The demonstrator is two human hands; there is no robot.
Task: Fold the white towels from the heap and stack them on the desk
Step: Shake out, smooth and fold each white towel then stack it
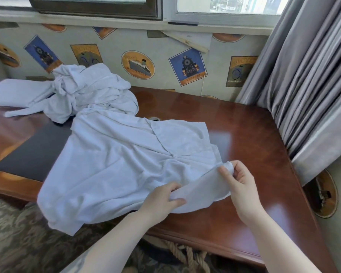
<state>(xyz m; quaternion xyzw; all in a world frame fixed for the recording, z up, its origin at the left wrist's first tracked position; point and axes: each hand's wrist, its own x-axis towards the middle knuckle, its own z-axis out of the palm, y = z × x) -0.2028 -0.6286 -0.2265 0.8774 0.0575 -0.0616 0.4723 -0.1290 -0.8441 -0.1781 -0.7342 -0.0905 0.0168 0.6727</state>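
White cloth covers the near left part of the desk [244, 134]: one towel [116, 164] lies spread out, its long axis running from the heap [91, 95] at the back left toward the near right corner, where both hands have it. Its near left edge hangs over the front of the desk above the carpet [18, 233]. The left hand [161, 201] grips the near edge, fingers curled into the fabric with the thumb on top; the right hand [238, 184] pinches the raised corner between thumb and fingertips. The heap sits crumpled against the wall, with a flatter white piece [12, 91] just to its left, cut off by the frame. The desk is glossy reddish wood with a dark inset panel [34, 152], partly covered. Behind it is wallpaper [165, 62] printed with ship and train emblems under a window [96, 6]; a grey curtain [303, 75] hangs at right. A small round fitting [155, 118] peeks out beyond the towel's far edge, too hidden to identify.
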